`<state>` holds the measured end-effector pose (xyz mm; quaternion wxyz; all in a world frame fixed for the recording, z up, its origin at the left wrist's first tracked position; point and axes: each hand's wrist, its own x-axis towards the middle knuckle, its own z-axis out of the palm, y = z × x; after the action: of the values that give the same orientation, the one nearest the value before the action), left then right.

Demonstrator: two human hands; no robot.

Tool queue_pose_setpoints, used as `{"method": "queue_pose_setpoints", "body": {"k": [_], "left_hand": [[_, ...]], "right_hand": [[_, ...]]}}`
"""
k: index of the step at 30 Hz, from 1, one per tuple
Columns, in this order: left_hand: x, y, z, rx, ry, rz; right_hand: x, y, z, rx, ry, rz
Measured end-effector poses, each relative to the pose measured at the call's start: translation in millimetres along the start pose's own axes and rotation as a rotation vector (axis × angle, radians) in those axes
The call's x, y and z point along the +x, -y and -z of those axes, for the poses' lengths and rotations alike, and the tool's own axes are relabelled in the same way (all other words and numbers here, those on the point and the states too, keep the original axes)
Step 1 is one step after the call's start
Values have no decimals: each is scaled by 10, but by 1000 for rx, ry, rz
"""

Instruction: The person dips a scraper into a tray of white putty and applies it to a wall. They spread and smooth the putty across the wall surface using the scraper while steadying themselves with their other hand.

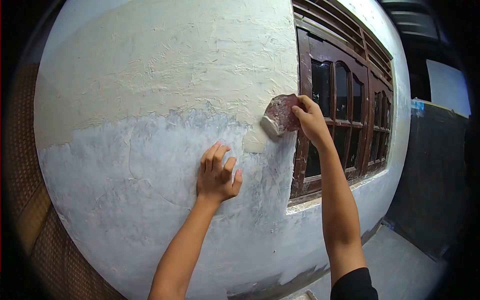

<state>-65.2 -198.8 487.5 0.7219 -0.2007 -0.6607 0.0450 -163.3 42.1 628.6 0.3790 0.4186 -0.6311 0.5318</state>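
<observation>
My right hand (311, 120) grips the edge of a dark reddish, flat scraper (281, 112), its lower left edge coated with pale putty and against the wall beside the window frame. Lower and to the left, my left hand (218, 172) is empty, its fingers apart and slightly curled, at the bare grey part of the wall (165, 165). Rough cream putty (200, 65) covers the upper wall and ends in a ragged edge above my left hand. A small putty patch (254, 142) lies just below the scraper.
The brown wooden window (345, 125) with glass panes and slats is on the right, above a pale ledge (305, 204). Woven panels (55, 250) stand at the far left. A dark board (425, 175) stands at the right above a grey floor (400, 265).
</observation>
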Motion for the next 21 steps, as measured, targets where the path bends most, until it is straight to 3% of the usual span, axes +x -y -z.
{"method": "queue_pose_setpoints", "body": {"k": [2,4,7,10,11,16,18,20,21], "left_hand": [[9,2,10,3,3,4],[-3,-18,11,2,12,7],[2,-1,17,9,4,10],[2,-14,14,1,8,16],[0,-8,11,4,5,17],[9,4,17,9,-2,3],[7,-7,14,-1,-6,5],[11,-14,21,3,-3,4],[17,-13,24,12,-3,0]], "right_hand": [[-12,-100,-34,-30,123,29],[-68,12,-47,-108,128,53],[35,8,50,70,28,-73],[-24,-43,9,85,107,14],[-22,-95,11,-84,165,-3],[-33,-35,149,101,-4,-54],[-121,-39,124,218,88,-26],[-216,-120,49,46,193,45],[-274,-91,10,19,217,-44]]}}
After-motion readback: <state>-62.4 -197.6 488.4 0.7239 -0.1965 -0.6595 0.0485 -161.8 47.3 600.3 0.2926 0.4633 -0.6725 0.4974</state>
